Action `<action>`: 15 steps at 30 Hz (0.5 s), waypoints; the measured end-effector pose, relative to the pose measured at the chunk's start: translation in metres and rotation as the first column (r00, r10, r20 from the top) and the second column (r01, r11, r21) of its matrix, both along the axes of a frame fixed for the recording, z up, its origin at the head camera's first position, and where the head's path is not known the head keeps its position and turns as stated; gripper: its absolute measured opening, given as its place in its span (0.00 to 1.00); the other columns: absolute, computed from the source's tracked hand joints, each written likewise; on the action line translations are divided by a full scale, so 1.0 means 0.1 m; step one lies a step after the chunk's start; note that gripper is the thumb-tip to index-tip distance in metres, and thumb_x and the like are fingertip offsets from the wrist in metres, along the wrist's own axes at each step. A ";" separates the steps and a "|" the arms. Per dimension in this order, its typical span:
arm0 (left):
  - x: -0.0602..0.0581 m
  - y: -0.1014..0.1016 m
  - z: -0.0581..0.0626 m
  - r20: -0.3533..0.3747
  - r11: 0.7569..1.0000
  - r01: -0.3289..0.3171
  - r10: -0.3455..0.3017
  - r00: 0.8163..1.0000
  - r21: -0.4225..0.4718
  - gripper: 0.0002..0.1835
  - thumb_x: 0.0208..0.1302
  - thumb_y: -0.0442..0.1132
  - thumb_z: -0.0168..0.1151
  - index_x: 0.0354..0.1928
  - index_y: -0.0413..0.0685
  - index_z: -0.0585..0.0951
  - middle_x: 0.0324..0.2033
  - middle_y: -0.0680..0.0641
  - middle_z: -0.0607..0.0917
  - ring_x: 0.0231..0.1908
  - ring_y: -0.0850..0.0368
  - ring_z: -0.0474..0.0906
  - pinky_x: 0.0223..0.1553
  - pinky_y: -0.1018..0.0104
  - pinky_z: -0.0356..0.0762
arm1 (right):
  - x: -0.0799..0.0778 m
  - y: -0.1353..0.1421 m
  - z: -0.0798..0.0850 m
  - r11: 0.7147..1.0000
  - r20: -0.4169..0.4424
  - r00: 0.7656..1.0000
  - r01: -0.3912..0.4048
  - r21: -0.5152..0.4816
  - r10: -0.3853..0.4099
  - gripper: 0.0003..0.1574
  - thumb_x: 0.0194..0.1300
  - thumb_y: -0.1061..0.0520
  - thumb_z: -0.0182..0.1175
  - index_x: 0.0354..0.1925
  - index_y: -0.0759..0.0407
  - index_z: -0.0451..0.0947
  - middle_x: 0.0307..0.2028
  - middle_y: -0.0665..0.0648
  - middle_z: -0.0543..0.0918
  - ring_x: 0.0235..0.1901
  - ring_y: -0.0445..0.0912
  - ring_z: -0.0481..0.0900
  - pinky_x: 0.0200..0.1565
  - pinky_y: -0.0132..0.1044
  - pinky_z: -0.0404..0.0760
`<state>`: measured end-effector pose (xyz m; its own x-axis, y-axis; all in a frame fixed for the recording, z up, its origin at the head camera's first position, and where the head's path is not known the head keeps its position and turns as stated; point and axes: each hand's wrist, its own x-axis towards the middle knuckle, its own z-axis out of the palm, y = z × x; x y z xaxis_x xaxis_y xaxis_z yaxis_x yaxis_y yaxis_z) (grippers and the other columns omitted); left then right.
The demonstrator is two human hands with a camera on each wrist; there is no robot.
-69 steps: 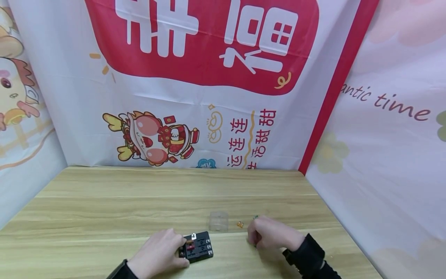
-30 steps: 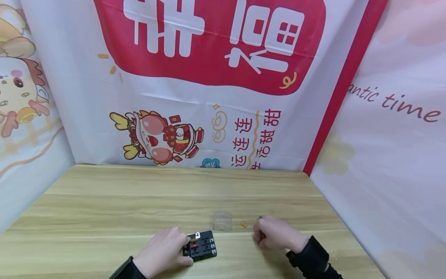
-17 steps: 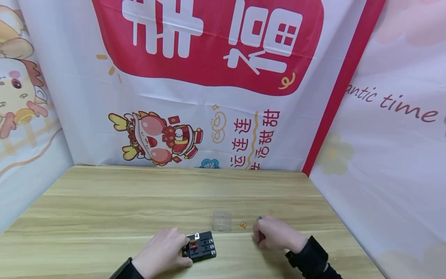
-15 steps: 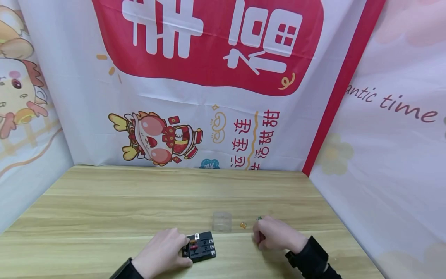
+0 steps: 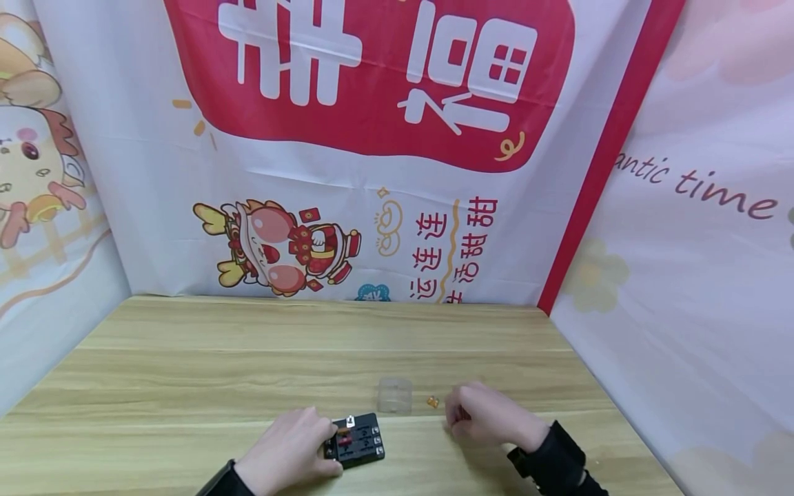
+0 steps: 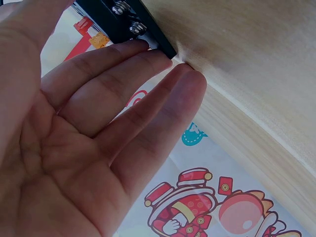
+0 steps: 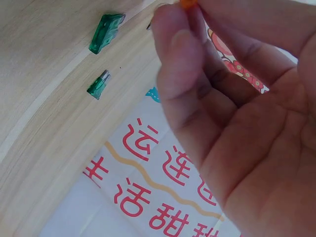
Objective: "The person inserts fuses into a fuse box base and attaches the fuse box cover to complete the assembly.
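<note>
On the left of the work area, my left hand (image 5: 296,444) grips a black fuse block (image 5: 366,439) by its left end, thumb on the near edge. A red fuse (image 5: 344,441) and an orange fuse sit in the block. Screws show on the block's side in the left wrist view. My right hand (image 5: 486,417) is curled above the table, its thumb and fingertips pinching a small orange piece (image 7: 187,4), mostly hidden and probably a blade fuse. Two green blade fuses lie beyond that hand, a larger one (image 7: 106,33) and a smaller one (image 7: 98,85).
A clear plastic cover (image 5: 395,395) lies on the wooden table (image 5: 248,365) behind the block. Between it and my right hand lies an amber fuse (image 5: 432,401). A printed cloth (image 5: 298,158) hangs along the table's back edge.
My right hand has shifted slightly left, and the green fuse seen behind its knuckles in the head view is now hidden. The left hand and fuse block stay in place.
</note>
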<state>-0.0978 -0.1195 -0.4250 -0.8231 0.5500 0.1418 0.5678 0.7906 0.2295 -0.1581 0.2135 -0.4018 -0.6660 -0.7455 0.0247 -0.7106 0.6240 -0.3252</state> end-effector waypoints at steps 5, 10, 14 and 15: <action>0.00 0.00 -0.01 -0.012 1.000 -0.001 0.001 1.000 0.005 0.16 0.41 0.55 0.70 0.22 0.53 0.78 0.18 0.60 0.69 0.19 0.65 0.63 0.21 0.68 0.63 | -0.02 -0.01 -0.03 0.999 -0.060 0.998 -0.024 -0.042 0.021 0.15 0.46 0.68 0.67 0.23 0.49 0.75 0.21 0.41 0.72 0.23 0.34 0.70 0.25 0.26 0.67; 0.00 0.01 -0.01 -0.020 1.000 -0.003 0.003 1.000 0.000 0.16 0.41 0.55 0.70 0.22 0.53 0.79 0.18 0.59 0.69 0.19 0.65 0.63 0.21 0.68 0.62 | -0.03 -0.01 -0.02 0.996 -0.063 0.997 -0.038 -0.080 0.032 0.16 0.47 0.70 0.67 0.23 0.51 0.75 0.21 0.42 0.72 0.22 0.34 0.70 0.25 0.26 0.67; 0.01 0.01 -0.01 -0.020 1.000 -0.007 0.007 1.000 -0.009 0.16 0.41 0.55 0.70 0.23 0.53 0.79 0.18 0.59 0.69 0.20 0.64 0.63 0.21 0.68 0.63 | -0.04 -0.02 -0.03 0.995 -0.065 0.997 -0.037 -0.094 0.031 0.15 0.47 0.70 0.67 0.24 0.52 0.75 0.21 0.43 0.73 0.22 0.36 0.70 0.25 0.26 0.67; 0.01 0.01 -0.01 -0.023 1.000 -0.008 0.007 1.000 -0.008 0.16 0.41 0.55 0.70 0.23 0.53 0.79 0.18 0.59 0.69 0.20 0.64 0.63 0.21 0.68 0.63 | -0.04 -0.02 -0.03 0.994 -0.070 0.997 -0.040 -0.100 0.033 0.15 0.47 0.71 0.66 0.24 0.52 0.75 0.21 0.43 0.73 0.23 0.36 0.70 0.25 0.25 0.67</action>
<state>-0.0968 -0.1187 -0.4256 -0.8237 0.5450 0.1568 0.5670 0.7965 0.2102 -0.1624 0.2118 -0.4048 -0.6326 -0.7607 0.1454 -0.7550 0.5637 -0.3351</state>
